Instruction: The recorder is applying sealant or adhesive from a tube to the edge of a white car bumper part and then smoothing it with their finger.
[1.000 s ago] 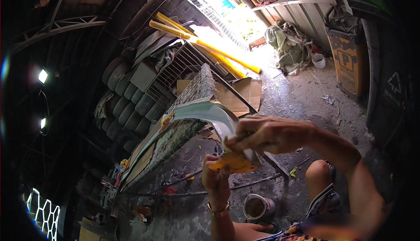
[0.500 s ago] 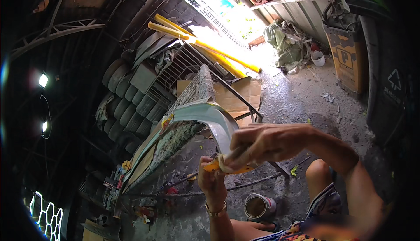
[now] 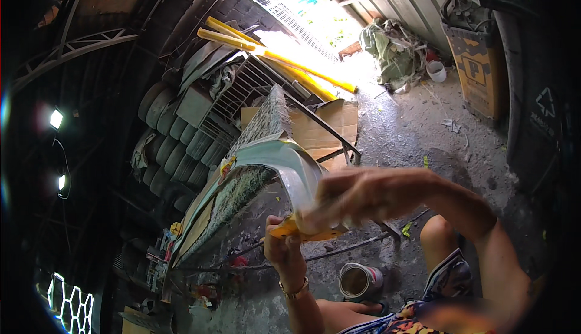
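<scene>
My left hand (image 3: 284, 254) is closed around the near end of a flat yellow block (image 3: 322, 235) with small dark holes, thumb up against it. Over the block's top side bends my right hand (image 3: 366, 195), its curled fingers blurred by motion. Their tips meet the block near my left thumb; whatever they pinch is hidden. Just beyond both hands, a pale grey-green curved panel (image 3: 284, 158), like a car bumper, lies along a stand padded with shaggy material (image 3: 245, 182). My right hand covers part of the panel's near end.
An open tin (image 3: 357, 279) stands on the floor by my leg. Stacked tyres (image 3: 172, 146) fill the left side. Behind the panel are a metal rack (image 3: 233, 101), cardboard (image 3: 330, 125) and yellow poles (image 3: 272, 55). A yellow-and-black box (image 3: 478, 70) stands at the right wall.
Both hands and the yellow block have shifted slightly left. My right hand has moved along the block toward its left end and is more blurred. The whole view has shifted a little.
</scene>
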The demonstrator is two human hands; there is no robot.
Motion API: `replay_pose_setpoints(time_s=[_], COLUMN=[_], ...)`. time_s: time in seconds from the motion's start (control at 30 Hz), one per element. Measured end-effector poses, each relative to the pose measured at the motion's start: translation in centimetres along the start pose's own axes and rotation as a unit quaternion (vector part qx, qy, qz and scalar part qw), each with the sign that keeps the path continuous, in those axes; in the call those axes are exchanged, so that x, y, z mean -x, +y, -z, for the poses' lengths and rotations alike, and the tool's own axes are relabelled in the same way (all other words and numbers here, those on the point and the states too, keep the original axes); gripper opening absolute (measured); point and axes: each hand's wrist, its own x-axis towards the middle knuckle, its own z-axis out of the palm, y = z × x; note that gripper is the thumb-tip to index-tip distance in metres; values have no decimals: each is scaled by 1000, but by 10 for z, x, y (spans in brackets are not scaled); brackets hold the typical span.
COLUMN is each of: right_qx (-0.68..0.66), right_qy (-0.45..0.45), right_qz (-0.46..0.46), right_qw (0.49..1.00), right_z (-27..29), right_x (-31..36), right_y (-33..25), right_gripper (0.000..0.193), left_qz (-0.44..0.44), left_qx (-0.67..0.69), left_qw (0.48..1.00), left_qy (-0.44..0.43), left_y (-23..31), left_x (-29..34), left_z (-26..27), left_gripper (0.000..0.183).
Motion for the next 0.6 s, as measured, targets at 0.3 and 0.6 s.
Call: replay_pose_setpoints(time_s=[0.3,0.6], right_qx=[227,158], right_qy=[74,123], right_qz=[-39,2], right_qw=[970,980], right_z=[3,11], right_x=[15,20], right_y=[19,-11], right_gripper=[47,42], left_qz=[19,14], left_qx=[24,13], left_qw=[999,1000], left_qy=[-17,14], left_y=[-2,12], left_x=[3,-6], left_z=[-6,-19], left_gripper=[39,28])
